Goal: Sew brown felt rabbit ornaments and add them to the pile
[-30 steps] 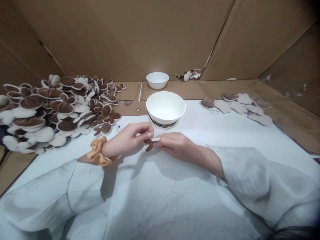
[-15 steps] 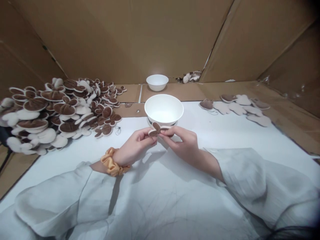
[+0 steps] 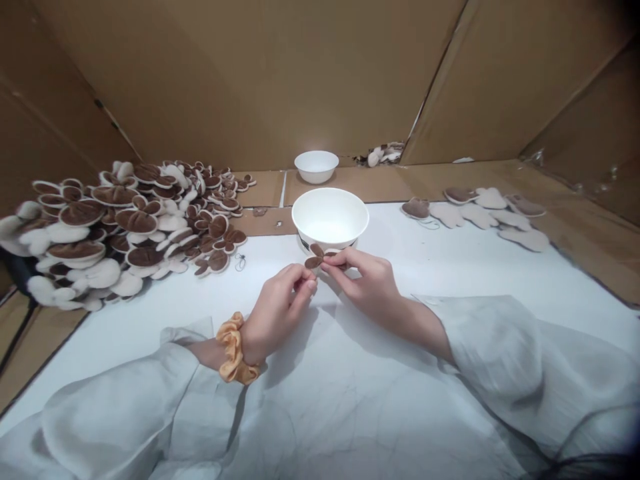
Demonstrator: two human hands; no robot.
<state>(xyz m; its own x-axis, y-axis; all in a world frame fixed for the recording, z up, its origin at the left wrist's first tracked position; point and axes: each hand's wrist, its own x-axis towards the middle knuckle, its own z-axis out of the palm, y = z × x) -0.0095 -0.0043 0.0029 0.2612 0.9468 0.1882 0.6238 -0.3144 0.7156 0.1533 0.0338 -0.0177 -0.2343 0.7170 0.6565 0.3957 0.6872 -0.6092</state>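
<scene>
A small brown-and-white plush piece with two ear-like lobes [image 3: 315,261] is pinched between the thumb and fingertips of my right hand [image 3: 367,280], in front of the large white bowl [image 3: 330,230]. The lobes point left, and my fingers cover part of the rest. My left hand [image 3: 280,303], with an orange scrunchie [image 3: 235,350] at its wrist, is closed in a pinch just below and left of the piece. Whatever its fingertips hold is too small to make out.
At the left lies a big heap of similar plush pieces [image 3: 135,220], with a dark thread tangle [image 3: 241,262] beside it. Flat fabric pieces [image 3: 479,215] lie at the right. A smaller white bowl [image 3: 317,167] stands behind, before cardboard walls [image 3: 260,80].
My left hand has come off the plush piece and dropped slightly toward me, its fingers now pinched. The right hand still holds the piece. The view has shifted a little.
</scene>
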